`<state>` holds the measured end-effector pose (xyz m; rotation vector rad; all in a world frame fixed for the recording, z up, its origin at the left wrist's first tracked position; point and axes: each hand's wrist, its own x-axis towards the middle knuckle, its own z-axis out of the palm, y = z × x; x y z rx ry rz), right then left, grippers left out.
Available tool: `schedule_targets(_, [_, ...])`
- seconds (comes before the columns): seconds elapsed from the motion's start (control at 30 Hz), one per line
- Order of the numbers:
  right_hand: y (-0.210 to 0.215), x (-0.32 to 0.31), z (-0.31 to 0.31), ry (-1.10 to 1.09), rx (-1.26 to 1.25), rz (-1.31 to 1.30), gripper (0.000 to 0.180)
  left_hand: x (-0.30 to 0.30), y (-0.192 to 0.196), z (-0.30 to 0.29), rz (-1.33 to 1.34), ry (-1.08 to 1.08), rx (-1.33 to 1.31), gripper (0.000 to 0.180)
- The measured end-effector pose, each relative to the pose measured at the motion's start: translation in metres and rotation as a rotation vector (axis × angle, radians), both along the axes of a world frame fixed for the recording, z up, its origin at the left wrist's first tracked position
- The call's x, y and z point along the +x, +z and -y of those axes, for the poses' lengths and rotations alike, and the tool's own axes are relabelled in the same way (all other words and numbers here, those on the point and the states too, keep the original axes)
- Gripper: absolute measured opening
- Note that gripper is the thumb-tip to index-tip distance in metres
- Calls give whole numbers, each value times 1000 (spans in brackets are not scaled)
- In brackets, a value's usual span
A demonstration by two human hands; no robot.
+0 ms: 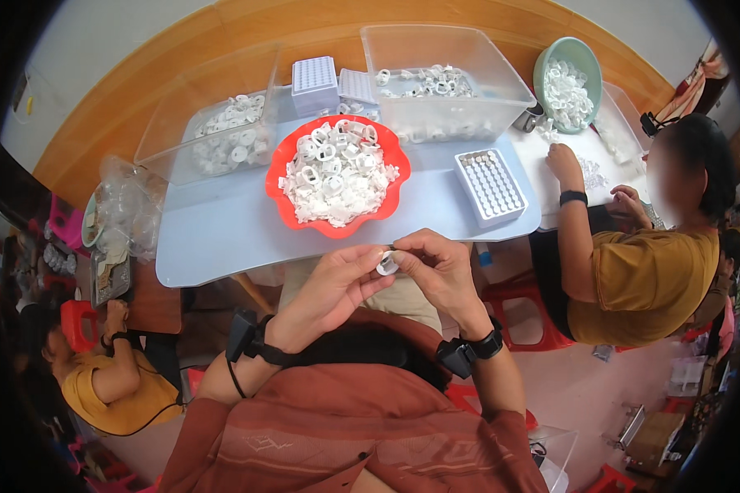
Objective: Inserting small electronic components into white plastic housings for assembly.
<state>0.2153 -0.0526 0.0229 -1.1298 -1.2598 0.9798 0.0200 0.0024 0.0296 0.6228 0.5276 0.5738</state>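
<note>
Both hands meet just off the near edge of the light blue table, around one small white round plastic part [387, 264]. My left hand [337, 279] pinches it from the left with thumb and fingertips. From the right, my right hand [440, 271] grips the same part, its thumb pressed against it. A dark spot shows at the part's upper side; the fingers hide the rest. Straight beyond the hands stands a red wavy-rimmed bowl [281, 195], heaped with similar white plastic parts [337, 168].
On the table [214, 242] stand a white tray of round pieces [493, 187], two clear bins [460, 119] [173, 140] with white parts, and a stack of trays [314, 86]. A green basin [543, 82] is at the far right. People in yellow sit at right [649, 279] and left [115, 394].
</note>
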Motion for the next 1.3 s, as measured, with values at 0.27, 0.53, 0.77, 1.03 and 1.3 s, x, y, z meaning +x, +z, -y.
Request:
schedule_targets(0.27, [18,48,2,-317,96,409,15,-4,-3,-3,-9,6,-10,27])
schedule_targets(0.53, [37,99,-14,-462,96,646,17,-9,-13,-6,-9,-7,-34,27])
schedule_targets(0.77, [38,142,-58,-470,55,1053,18,-9,-16,-7,-11,0,-48,27])
schedule_targets(1.03, [31,147,-78,-484,-176,1188,19,-12,-22,-8,-7,15,-72,25])
schedule_targets(1.3, [28,144,-84,-573,-159,1110,19,-8,-24,-10,-12,12,-87,23])
